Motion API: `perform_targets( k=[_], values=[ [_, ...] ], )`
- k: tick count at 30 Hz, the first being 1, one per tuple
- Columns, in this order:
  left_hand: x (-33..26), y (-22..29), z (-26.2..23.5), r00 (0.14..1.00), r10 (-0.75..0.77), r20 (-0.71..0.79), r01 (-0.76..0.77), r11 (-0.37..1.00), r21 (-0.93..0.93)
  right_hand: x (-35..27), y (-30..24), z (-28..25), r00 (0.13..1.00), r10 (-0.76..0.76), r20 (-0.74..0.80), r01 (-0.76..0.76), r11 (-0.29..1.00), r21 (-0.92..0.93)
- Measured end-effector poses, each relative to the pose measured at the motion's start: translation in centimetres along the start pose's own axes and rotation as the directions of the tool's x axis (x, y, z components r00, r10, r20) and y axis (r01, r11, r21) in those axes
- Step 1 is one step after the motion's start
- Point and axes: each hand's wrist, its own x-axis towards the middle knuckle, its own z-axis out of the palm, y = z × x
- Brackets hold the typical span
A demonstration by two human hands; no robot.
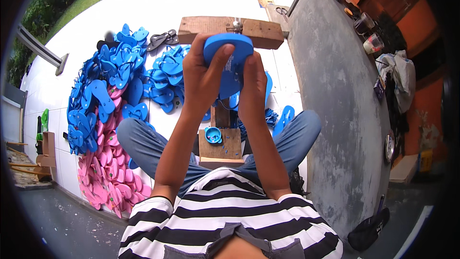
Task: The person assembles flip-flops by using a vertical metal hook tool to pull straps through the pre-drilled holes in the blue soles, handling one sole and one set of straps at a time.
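Both my left hand (203, 74) and right hand (252, 86) clench a blue foam sandal sole (229, 58) against the rough wooden jig (230, 31), apparently mid-strap-fitting; pressing firmly comes next.

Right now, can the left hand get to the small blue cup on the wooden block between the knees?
Probably yes, once free. The left hand grips the blue sandal sole with the right hand; the small blue cup lies uncovered just below.
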Motion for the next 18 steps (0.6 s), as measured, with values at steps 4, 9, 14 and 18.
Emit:
perform_targets(
  k=[4,9,14,18],
  values=[
    [-2.5,1.4,-0.1,0.991,-0.101,-0.088,0.096,0.993,-0.065,-1.8,-0.8,0.7,0.999,-0.018,-0.036,0.02,0.999,0.05],
    [-8.4,2.2,-1.2,0.996,0.09,0.031,-0.08,0.969,-0.235,-10.9,-0.5,-2.7,0.919,-0.375,0.12,0.394,0.879,-0.27],
    [-9.0,-1.3,-3.5,0.944,0.264,0.2,-0.261,0.964,-0.04,-9.9,1.6,-4.0,0.982,-0.103,0.16,0.165,0.88,-0.445],
    [-7.8,-0.9,-3.7,0.886,0.419,0.2,-0.41,0.908,-0.09,-8.6,0.2,-3.7,0.937,-0.224,0.268,0.326,0.839,-0.436]
  ],
)
